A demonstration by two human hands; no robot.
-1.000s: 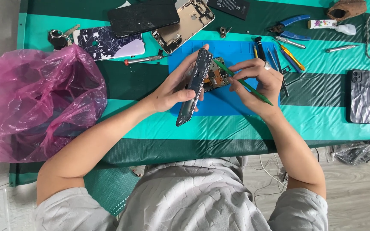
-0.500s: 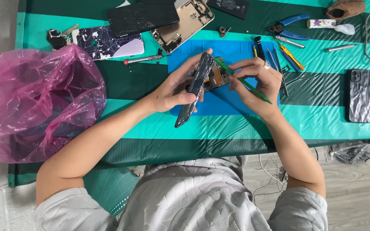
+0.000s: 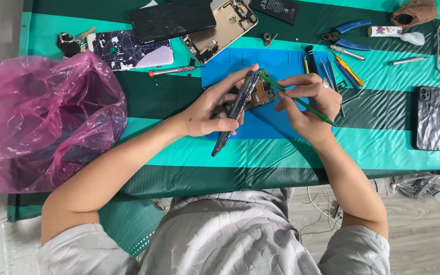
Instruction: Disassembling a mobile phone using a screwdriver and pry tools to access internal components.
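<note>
My left hand (image 3: pixel 215 109) grips a dark opened phone (image 3: pixel 236 109), tilted up on its edge over a blue work mat (image 3: pixel 281 66). The phone's exposed inner board (image 3: pixel 262 94) faces right. My right hand (image 3: pixel 309 104) holds a thin green pry tool (image 3: pixel 301 102) like a pen, its tip touching the phone's upper edge near the board. Both hands work close together above the mat's middle.
A pink plastic bag (image 3: pixel 42 117) lies at the left. At the back lie a cracked dark screen (image 3: pixel 171 20), an open phone frame (image 3: pixel 220 28), a patterned back cover (image 3: pixel 128 51), a screwdriver (image 3: pixel 171 71), tweezers, blue-handled pliers (image 3: pixel 345 33). A black cased phone (image 3: pixel 430 125) rests at right.
The phone in my left hand has shifted slightly, and the green tool's tip has stayed at its upper edge. Little else moved.
</note>
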